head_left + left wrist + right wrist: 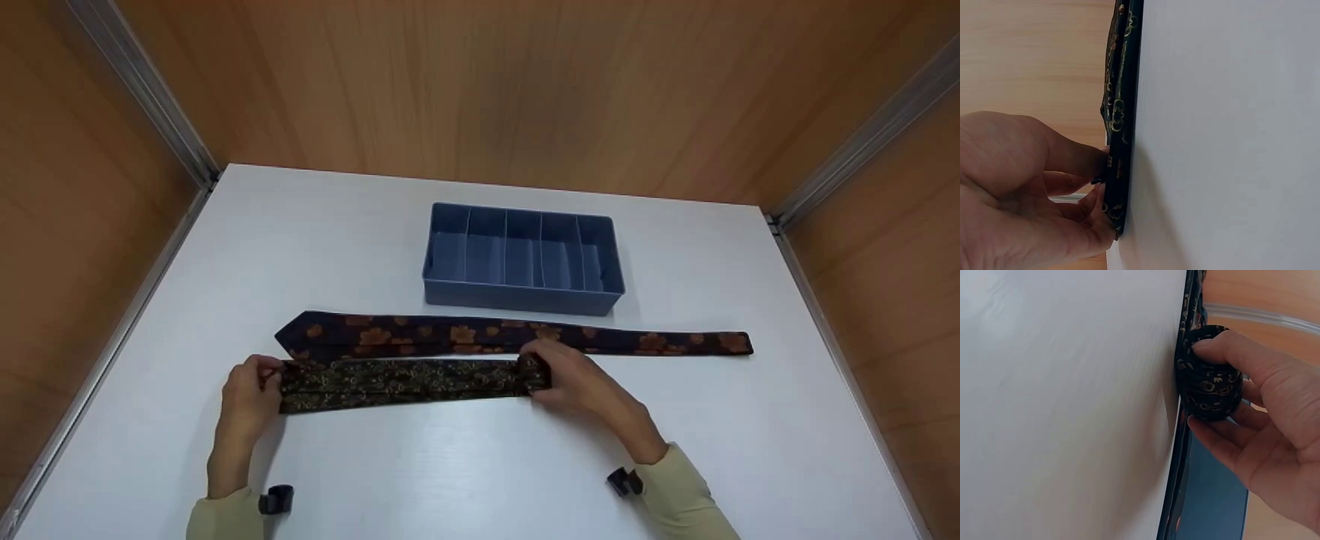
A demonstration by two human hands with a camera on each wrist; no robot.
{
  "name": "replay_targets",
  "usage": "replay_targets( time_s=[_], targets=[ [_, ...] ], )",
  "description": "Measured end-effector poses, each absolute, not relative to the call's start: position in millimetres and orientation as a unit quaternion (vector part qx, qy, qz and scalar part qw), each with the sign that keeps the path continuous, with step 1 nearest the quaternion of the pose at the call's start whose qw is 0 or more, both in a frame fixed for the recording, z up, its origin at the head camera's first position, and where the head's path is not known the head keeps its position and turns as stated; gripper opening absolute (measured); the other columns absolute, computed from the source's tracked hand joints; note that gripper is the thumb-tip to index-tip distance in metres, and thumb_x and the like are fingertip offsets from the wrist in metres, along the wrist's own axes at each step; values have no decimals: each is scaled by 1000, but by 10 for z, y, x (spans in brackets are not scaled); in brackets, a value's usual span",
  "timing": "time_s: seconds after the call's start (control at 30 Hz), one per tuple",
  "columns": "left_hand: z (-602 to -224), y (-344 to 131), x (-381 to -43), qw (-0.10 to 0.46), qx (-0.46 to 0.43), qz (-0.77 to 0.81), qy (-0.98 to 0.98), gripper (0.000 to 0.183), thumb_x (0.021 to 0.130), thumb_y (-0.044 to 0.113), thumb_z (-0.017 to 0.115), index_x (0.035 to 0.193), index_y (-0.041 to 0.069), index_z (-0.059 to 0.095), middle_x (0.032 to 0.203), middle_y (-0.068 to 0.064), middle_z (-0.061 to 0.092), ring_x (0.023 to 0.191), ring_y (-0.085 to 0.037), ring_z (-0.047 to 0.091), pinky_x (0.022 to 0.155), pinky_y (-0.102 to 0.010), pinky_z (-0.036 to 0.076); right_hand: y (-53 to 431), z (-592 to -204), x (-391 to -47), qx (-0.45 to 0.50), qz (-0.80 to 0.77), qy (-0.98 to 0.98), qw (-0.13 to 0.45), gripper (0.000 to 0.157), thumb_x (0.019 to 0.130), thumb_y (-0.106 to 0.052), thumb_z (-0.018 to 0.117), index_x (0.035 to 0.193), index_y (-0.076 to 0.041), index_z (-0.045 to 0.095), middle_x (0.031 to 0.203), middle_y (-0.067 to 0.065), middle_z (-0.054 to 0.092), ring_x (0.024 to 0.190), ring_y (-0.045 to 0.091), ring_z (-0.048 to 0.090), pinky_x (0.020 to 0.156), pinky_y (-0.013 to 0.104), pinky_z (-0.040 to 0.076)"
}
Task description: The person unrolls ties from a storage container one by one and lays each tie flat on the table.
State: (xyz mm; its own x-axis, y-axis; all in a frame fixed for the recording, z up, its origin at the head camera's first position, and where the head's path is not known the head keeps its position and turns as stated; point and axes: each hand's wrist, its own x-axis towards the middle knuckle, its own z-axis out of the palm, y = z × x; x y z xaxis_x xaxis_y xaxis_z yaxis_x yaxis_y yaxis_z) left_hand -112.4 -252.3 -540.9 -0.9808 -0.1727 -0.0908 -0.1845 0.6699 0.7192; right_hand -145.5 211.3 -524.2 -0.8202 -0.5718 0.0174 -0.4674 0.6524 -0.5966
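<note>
A dark necktie with a small gold pattern (405,381) lies across the white table, its right part wound into a thick roll (1210,392). My right hand (581,382) grips that roll, thumb on one side and fingers on the other. At the tie's flat left end, my left hand (246,401) pinches the edge between thumb and fingers, as the left wrist view also shows. Just beyond it a navy necktie with orange flowers (420,335) is laid out full length, its pointed wide end at the left.
A blue tray (525,298) with several narrow compartments stands behind the ties, right of the middle. Wood-patterned panels (480,90) with metal corner rails (142,86) enclose the white table (465,472) at the back and both sides.
</note>
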Motion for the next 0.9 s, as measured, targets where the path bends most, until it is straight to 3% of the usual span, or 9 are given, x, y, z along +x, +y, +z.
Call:
replay_targets(
  time_s=[0.27, 0.9],
  targets=[
    [-5390, -2521, -1124, 19, -97, 395, 913, 19, 100, -9, 48, 116, -15, 56, 106, -28, 52, 99, -39, 51, 82, -44, 42, 2182, -5213, -1422, -251, -312, 909, 119, 61, 84, -6, 84, 138, -4, 55, 141, 16, 56, 130, 32, 54, 98, 49, 50],
    [-5408, -2509, -1120, 12, -89, 391, 916, 19, 100, -10, 47, 117, -16, 53, 104, -29, 51, 99, -40, 49, 83, -46, 40, 2392, -5197, -1380, -217, -319, 914, 125, 62, 86, -6, 83, 141, -5, 55, 145, 15, 54, 130, 32, 54, 100, 50, 50]
  ],
)
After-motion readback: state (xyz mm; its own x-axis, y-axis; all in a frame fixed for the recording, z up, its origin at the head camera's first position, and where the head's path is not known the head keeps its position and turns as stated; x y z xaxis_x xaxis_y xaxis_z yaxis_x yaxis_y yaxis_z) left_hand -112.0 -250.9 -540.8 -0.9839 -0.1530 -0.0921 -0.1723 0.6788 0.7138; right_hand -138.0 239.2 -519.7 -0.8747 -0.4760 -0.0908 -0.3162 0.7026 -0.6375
